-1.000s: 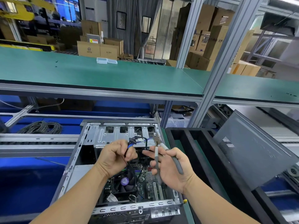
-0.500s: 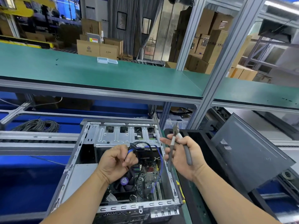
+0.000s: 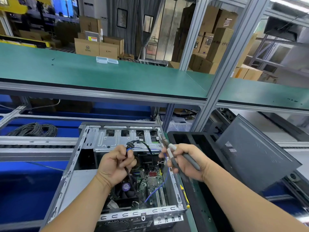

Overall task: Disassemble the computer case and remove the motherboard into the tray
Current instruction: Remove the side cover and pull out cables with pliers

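While gripping the black bundled cable with blue-collared connector (image 3: 129,149) in the left hand (image 3: 115,164) above the green motherboard (image 3: 151,183), keeping slack and steering the grey-handled cutting pliers (image 3: 175,155), clasped in the right hand (image 3: 187,162), clear of board components.

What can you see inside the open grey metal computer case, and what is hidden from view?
Inside the open grey metal computer case lie a green motherboard, a black round cooling fan and a thin blue cable. The left hand and right hand cover parts of the board.
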